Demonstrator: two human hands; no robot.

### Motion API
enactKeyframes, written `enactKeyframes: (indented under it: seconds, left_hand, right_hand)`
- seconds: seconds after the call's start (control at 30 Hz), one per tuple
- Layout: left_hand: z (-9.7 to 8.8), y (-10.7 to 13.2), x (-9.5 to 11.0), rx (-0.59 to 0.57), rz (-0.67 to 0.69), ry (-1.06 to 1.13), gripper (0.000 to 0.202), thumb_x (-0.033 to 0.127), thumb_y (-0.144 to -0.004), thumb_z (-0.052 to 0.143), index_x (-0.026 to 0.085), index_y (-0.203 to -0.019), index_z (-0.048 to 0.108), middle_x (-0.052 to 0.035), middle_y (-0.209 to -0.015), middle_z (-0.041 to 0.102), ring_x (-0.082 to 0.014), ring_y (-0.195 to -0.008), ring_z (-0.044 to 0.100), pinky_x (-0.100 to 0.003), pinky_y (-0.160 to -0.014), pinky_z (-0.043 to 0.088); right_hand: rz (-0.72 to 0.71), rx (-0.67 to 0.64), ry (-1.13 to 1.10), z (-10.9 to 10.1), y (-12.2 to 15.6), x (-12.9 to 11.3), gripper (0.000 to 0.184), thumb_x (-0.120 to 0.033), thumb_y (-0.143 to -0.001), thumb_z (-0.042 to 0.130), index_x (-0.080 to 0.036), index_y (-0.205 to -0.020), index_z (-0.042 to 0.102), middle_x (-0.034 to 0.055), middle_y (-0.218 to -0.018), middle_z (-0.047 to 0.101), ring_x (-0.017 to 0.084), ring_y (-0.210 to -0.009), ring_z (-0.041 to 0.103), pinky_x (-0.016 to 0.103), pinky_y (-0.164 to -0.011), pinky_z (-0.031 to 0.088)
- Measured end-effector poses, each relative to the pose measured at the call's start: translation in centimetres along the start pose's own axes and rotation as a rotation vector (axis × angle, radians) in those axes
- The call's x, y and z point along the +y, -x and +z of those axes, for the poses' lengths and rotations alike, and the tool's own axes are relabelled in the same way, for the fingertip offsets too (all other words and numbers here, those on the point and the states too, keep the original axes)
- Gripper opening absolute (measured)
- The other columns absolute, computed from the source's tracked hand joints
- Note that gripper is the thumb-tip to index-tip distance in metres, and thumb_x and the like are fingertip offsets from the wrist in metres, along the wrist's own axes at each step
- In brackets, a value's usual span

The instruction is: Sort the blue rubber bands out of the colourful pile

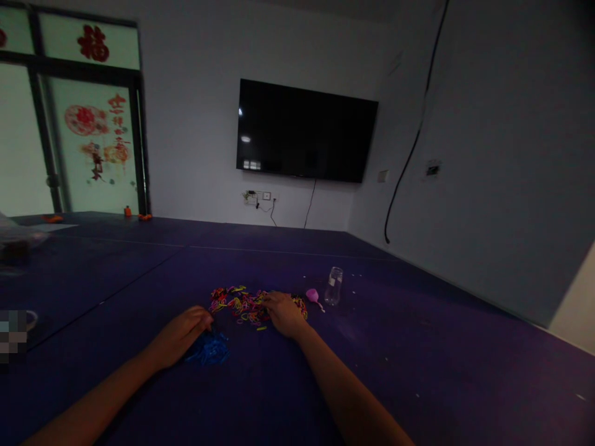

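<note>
Many small coloured rubber bands [244, 306], pink, yellow, red and orange, lie in a loose heap on the purple surface. My right hand [284, 314] rests over the right part of this heap, its fingers bent together and the tips down among the bands. Just left of the heap is my left hand [183, 331], with the fingertips pressed together; whatever they pinch is too small to name. A separate pile of blue bands [211, 349] lies under and beside the left fingers.
A clear jar [333, 288] stands upright right of the heap, beside a pink balloon-like thing [313, 296]. White specks dot the purple surface [418, 347]. A blurred clear bag [16, 238] lies far left. Behind, a television [307, 133] hangs on the wall.
</note>
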State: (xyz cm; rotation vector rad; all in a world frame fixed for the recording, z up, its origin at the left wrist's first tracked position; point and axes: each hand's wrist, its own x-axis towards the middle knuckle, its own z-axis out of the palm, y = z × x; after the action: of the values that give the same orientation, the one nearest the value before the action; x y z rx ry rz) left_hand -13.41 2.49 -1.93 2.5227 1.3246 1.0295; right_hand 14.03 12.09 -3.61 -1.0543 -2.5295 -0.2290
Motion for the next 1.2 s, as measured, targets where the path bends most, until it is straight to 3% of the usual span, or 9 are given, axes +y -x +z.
enactKeyframes:
  seconds: [0.83, 1.2]
  left_hand:
    - [0.2, 0.0, -0.5, -0.022, -0.01, -0.017, 0.045, 0.042, -0.094, 0.026, 0.02, -0.076, 0.061, -0.0032, -0.086, 0.063, -0.0164, -0.085, 0.057, -0.029, -0.081, 0.048]
    - [0.1, 0.0, -0.2, -0.03, -0.009, -0.033, 0.044, 0.04, -0.094, 0.027, 0.02, -0.076, 0.061, -0.0032, -0.084, 0.063, -0.0164, -0.084, 0.058, -0.028, -0.081, 0.047]
  right_hand:
    - [0.056, 0.068, -0.046, -1.1, 0.1, -1.0, 0.043, -0.011, -0.085, 0.041, -0.019, -0.124, 0.055, 0.0089, -0.128, 0.053, 0.02, -0.114, 0.05, 0.034, -0.098, 0.038]
    - [0.173, 0.263, -0.393, -0.1, -0.1, 0.3, 0.046, 0.0, -0.075, 0.041, -0.021, -0.106, 0.068, 0.0058, -0.108, 0.062, 0.016, -0.103, 0.056, 0.029, -0.093, 0.043]
